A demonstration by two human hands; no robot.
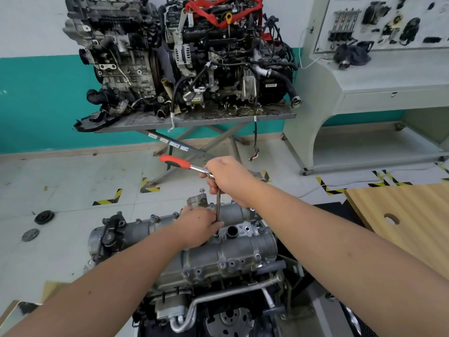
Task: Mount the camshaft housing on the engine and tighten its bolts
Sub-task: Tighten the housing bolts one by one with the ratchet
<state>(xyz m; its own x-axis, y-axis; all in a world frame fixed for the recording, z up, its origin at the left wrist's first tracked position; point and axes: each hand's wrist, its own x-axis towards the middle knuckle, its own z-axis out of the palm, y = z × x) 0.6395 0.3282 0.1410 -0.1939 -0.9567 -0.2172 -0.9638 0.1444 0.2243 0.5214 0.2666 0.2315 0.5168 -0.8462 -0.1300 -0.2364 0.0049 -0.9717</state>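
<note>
The grey aluminium camshaft housing (pixel 230 254) lies on top of the engine (pixel 218 302) in front of me, with several bolts along its edges. A ratchet with a red handle (pixel 176 161) stands over it on a long vertical extension bar (pixel 218 203). My right hand (pixel 228 181) grips the ratchet head at the top of the bar. My left hand (pixel 199 227) rests on the housing and pinches the lower end of the bar, where it meets a bolt next to a round opening (pixel 232 231).
Two other engines (pixel 184 54) sit on a grey lift table (pixel 194 120) straight ahead. A grey training bench (pixel 379 88) stands at the right. A wooden board (pixel 408 215) with a hole lies to my right. Round black parts (pixel 43 217) lie on the floor at left.
</note>
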